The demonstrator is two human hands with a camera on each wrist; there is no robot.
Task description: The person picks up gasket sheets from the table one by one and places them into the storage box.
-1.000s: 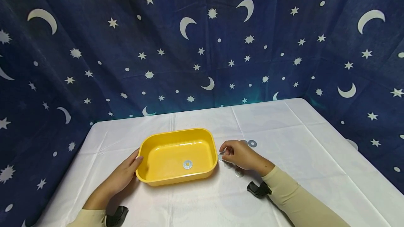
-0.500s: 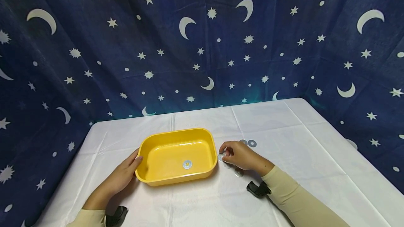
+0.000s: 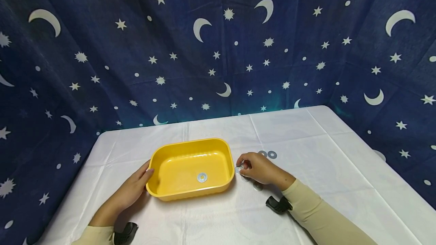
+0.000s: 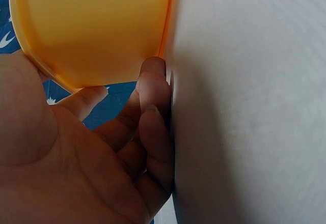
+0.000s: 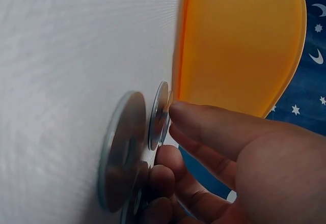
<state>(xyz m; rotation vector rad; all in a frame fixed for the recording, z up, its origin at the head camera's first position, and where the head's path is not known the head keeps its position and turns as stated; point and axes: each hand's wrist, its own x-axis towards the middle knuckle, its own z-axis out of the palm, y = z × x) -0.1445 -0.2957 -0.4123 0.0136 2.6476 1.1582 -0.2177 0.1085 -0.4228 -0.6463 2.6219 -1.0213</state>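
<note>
A yellow tray [image 3: 184, 165] with rounded corners stands on the table, one flat metal washer [image 3: 202, 177] lying inside it. At the tray's left end my left hand [image 3: 131, 190] grips it, thumb over the rim and the other fingers against the outside wall, as the left wrist view also shows. Just off the right end, my right hand [image 3: 260, 167] pinches a washer [image 3: 238, 169] between thumb and forefinger, low at the tabletop. Another washer [image 5: 122, 152] lies close by in the right wrist view, and the curled fingers partly cover one more.
Two washers [image 3: 272, 154] lie beyond the right hand, one partly hidden by it. A further washer [image 3: 257, 186] is below the hand. White cloth [image 3: 327, 154] covers the table. A dark blue curtain [image 3: 184, 86] with moons and stars hangs behind.
</note>
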